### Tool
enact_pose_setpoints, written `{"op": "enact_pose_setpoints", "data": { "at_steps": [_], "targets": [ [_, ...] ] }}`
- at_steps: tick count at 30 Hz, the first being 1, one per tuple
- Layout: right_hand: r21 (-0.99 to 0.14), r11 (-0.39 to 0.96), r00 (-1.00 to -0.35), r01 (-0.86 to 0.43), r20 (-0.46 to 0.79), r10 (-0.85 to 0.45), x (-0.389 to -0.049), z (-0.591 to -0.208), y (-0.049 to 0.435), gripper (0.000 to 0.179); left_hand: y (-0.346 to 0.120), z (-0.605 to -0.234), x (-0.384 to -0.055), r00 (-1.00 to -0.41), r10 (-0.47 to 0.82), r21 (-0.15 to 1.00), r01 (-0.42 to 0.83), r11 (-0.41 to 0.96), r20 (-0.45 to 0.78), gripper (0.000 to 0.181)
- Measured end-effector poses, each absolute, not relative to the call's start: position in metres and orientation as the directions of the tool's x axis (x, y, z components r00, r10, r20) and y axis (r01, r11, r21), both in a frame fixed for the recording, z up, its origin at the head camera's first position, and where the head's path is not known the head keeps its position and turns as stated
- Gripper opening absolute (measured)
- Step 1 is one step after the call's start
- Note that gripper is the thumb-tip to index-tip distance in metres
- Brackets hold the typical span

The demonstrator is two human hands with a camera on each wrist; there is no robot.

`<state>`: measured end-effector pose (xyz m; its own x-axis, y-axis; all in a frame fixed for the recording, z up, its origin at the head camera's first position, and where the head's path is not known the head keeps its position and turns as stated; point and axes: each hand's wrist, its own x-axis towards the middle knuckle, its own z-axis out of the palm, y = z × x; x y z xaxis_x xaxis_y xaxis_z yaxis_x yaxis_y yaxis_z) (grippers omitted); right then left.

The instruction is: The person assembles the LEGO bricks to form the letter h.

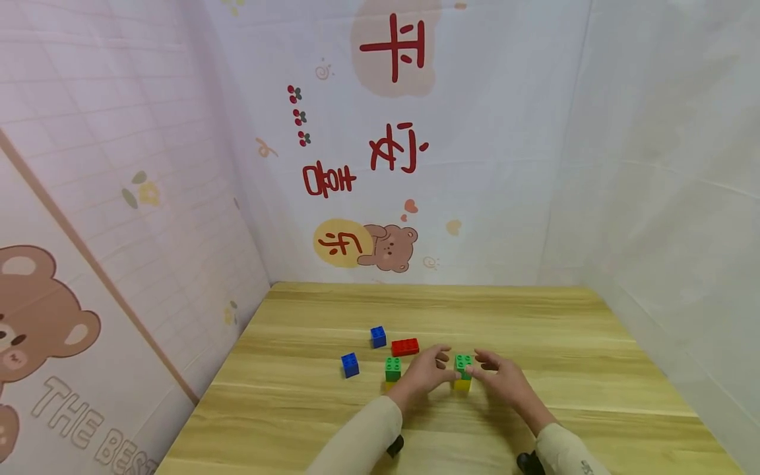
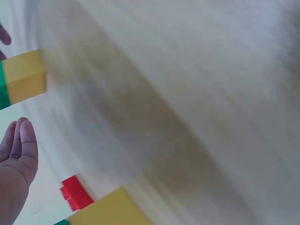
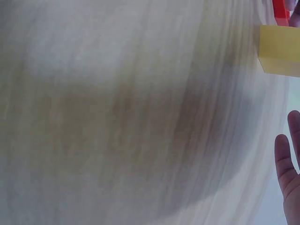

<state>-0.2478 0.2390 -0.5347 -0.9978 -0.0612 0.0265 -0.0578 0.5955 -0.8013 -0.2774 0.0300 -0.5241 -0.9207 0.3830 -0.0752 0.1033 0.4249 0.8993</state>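
A green block (image 1: 464, 361) sits on a yellow block (image 1: 462, 384), making a small upright stack at the middle right of the table. On its left side is my left hand (image 1: 425, 372), fingers loosely bent and thumb toward the stack. My right hand (image 1: 503, 379) is at the other side, its thumb overlapping the green block in the head view. Both wrist views show a gap between the fingers and the yellow block (image 2: 26, 77). A second stack, a green block (image 1: 393, 368) over a yellow one (image 1: 390, 386), stands beside my left wrist, partly hidden by it.
Beyond my left hand lies a red block (image 1: 406, 347). Two blue blocks (image 1: 378, 337) (image 1: 350, 365) stand farther left on the wooden table (image 1: 510, 316). Printed cloth (image 1: 487, 165) hangs behind and along the sides.
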Motion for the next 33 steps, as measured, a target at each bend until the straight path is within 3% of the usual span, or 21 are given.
{"op": "enact_pose_setpoints", "data": {
  "at_steps": [21,33],
  "targets": [
    [-0.842,0.535,-0.997,-0.074,0.065,-0.036,-0.257,-0.515,0.243,0.065,0.009,-0.464,-0.297,-0.915,0.399,0.909,0.213,0.358,0.057,0.054],
    [-0.856,0.506,-0.992,-0.107,0.128,0.007,-0.264,-0.506,0.232,0.068,-0.025,-0.449,-0.312,-0.936,0.345,0.927,0.187,0.325,0.068,0.052]
  ]
}}
